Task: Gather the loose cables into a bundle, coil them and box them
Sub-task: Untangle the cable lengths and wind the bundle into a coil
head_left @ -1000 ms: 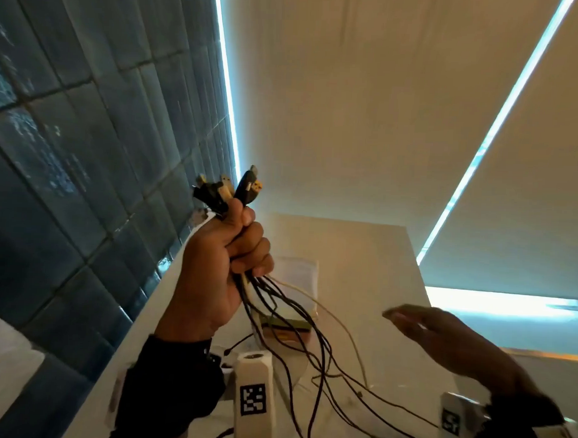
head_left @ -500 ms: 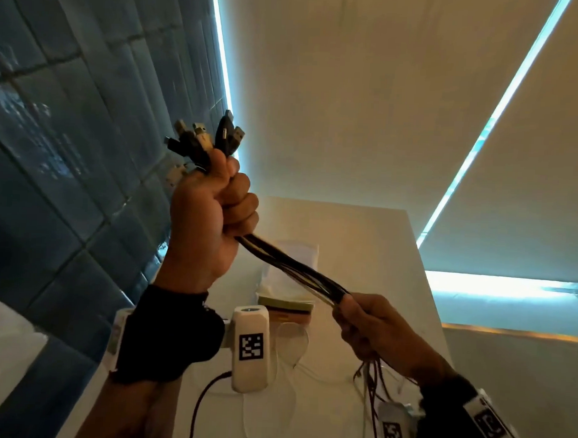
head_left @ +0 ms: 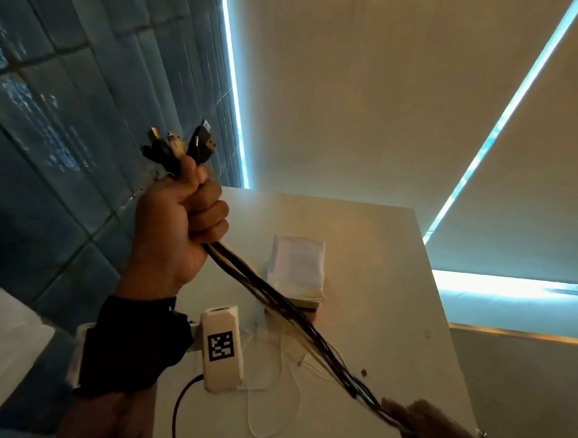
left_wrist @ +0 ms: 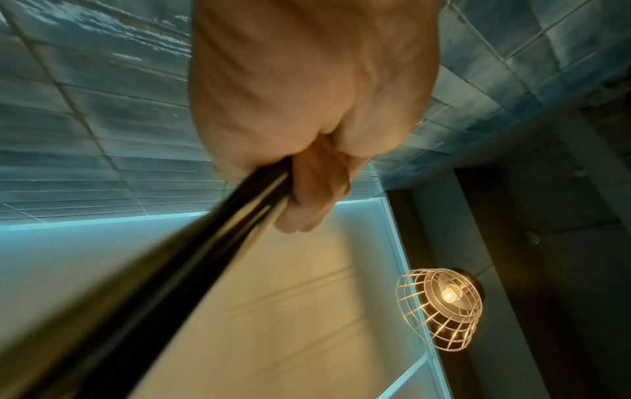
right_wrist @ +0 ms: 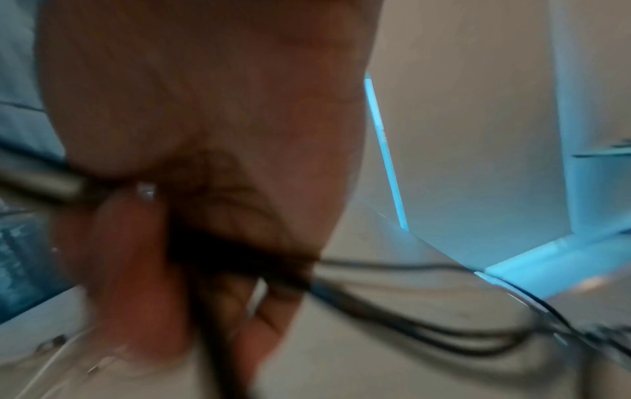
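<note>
My left hand (head_left: 179, 228) is raised in a fist and grips a bundle of cables (head_left: 297, 314) just below their plugs (head_left: 185, 143), which stick out above the thumb. The black and white cables run taut down to the right into my right hand (head_left: 415, 420), which holds them near the frame's bottom edge. In the left wrist view the bundle (left_wrist: 191, 253) leaves the fist (left_wrist: 307, 113) as a blurred dark band. The right wrist view is blurred: my right hand (right_wrist: 191, 216) closes round the dark cables (right_wrist: 239, 259), and their loose ends trail right over the table.
A white table (head_left: 377, 287) lies below, with a stack of white papers on a flat box (head_left: 297, 271) at its middle. Thin white wires (head_left: 275, 382) lie loose on it. A blue tiled wall (head_left: 70, 145) stands left. A caged lamp (left_wrist: 440, 310) hangs nearby.
My right hand, open and apart one second ago, took hold of the cables below the left fist and slid down along them towards me, pulling the bundle straight. The left hand stayed raised.
</note>
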